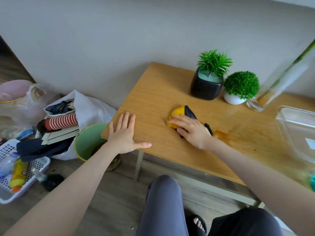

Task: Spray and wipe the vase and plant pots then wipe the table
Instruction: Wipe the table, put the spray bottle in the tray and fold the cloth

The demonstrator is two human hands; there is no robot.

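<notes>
Wooden table, left hand spread flat near its edge, right hand pressing flat on yellow cloth

We count two plant pots, a black pot and a white pot, and one glass vase. We see one yellow and dark cloth, one wooden table and one clear container. On the floor we count one green bin and one lavender basket. Two hands show: left hand, right hand.
</notes>
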